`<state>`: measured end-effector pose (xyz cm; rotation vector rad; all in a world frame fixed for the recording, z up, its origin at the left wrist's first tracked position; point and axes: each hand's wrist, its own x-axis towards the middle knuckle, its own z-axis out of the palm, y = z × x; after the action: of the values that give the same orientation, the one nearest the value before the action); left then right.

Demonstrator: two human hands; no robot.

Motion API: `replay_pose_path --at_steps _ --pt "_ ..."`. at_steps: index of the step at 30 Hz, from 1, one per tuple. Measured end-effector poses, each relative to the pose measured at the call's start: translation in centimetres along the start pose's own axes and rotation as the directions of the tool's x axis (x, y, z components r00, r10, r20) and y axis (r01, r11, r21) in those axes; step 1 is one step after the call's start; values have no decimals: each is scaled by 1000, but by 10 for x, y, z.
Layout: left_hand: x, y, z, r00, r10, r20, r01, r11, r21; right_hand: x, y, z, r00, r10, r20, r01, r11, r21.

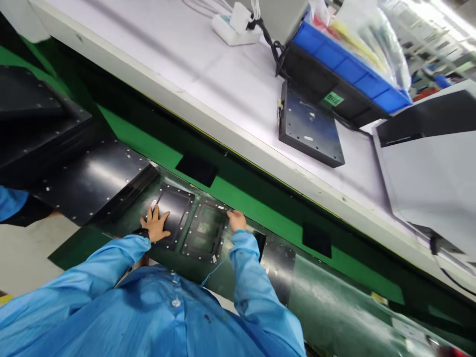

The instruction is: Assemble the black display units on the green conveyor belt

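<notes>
My left hand [156, 225] lies spread on a flat black panel [178, 204] with small bright screws or holes along its border. Beside that panel is a black rectangular frame [191, 237] with openings through which green shows. My right hand [237, 221] has its fingers curled at the frame's upper right corner, gripping its edge; the fingertips are partly hidden. Panel and frame both rest on a dark green work surface [320, 292]. A thin blue coiled cord [206, 280] hangs below my right sleeve.
Large black panels [92, 178] lie at left, near another person's sleeve [13, 203]. Beyond a green strip runs a raised white shelf [208, 79] holding a black flat box [310, 126], a blue bin [345, 54] with bagged items, a power strip [236, 29] and a monitor [427, 168].
</notes>
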<state>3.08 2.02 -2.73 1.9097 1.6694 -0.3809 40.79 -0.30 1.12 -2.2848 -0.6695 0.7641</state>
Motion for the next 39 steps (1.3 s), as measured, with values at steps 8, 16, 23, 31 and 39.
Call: replay_pose_path --at_steps 8,16,23,31,39 --pt "22 -7 40 1000 -22 3 22 1000 3 90 -170 174 985 70 156 -24 960 -278" --pt "13 -6 29 999 -11 43 15 993 -114 70 -211 186 996 -82 -24 83 996 26" --pt "-17 9 -26 947 -115 -300 -11 922 -388 -51 -135 12 493 -870 27 870 493 -6" --pt "-83 70 -56 791 612 -28 -377 450 -810 -168 -48 -119 471 -779 414 799 576 175" --pt "-88 95 29 866 445 226 202 101 -974 -112 17 -71 781 -582 227 595 804 13"
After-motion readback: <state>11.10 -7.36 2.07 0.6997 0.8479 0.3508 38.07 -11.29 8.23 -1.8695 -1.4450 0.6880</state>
